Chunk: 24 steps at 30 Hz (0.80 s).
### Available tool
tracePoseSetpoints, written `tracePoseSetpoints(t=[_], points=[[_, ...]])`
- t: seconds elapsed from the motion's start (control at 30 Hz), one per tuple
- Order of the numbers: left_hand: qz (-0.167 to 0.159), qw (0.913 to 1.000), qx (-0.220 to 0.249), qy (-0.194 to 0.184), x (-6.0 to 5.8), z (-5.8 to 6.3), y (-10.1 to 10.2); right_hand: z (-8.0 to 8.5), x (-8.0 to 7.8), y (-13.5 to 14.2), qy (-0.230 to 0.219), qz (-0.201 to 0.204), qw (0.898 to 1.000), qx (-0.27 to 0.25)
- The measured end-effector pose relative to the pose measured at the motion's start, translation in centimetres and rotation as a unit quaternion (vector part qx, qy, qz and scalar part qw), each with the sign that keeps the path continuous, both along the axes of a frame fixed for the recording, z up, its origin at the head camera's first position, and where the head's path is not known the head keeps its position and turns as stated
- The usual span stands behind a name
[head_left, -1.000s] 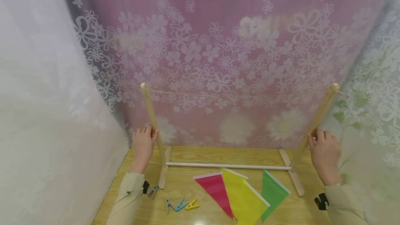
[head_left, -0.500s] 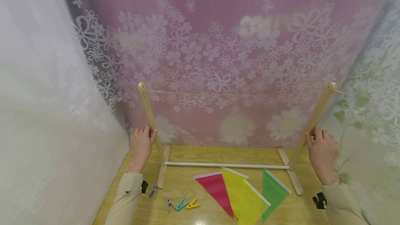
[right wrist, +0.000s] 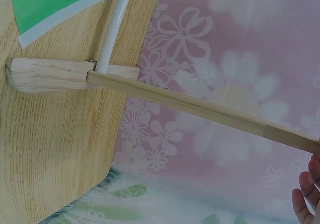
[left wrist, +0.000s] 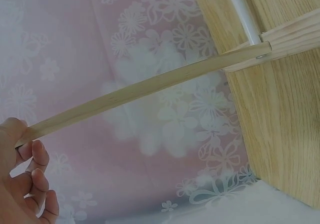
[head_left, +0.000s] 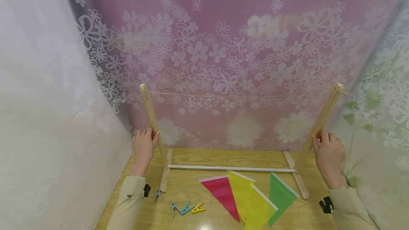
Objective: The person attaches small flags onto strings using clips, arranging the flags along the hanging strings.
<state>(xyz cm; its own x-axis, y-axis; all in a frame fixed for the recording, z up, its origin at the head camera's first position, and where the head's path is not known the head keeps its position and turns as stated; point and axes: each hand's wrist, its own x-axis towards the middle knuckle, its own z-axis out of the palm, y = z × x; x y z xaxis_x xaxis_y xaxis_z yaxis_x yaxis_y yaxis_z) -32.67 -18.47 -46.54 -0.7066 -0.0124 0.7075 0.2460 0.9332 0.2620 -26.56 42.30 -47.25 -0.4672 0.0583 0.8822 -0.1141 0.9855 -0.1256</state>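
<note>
A small curtained-off spot: a flat, yellowish wood-grain tabletop (head_left: 223, 157) is closed in on three sides by a tall pink-purple sheet printed with white flowers (head_left: 211, 59) behind it, a plain whitish sheet (head_left: 48, 109) to its left, and a pale sheet with white flowers and green leaves (head_left: 383, 127) to its right; they hide whatever lies beyond, so home or workshop cannot be told

Beige sleeves (head_left: 127, 200), black wrist fittings (head_left: 326, 205) with small silvery parts (head_left: 331, 209); bare hands (head_left: 330, 159)

Diffuse, soft illumination; a small glare spot whitens the desk (head_left: 188, 184) at the head view's lower edge; wrist views dimmer.
</note>
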Motion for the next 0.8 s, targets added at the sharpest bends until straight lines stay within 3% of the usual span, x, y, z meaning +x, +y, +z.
tracePoseSetpoints(t=[0.8], points=[[0.005, 0.9999, -0.006, -0.01, 0.24, -0.06, -0.49, 0.12, 0.41, -0.63, -0.005, 0.015, 1.0, -0.012]])
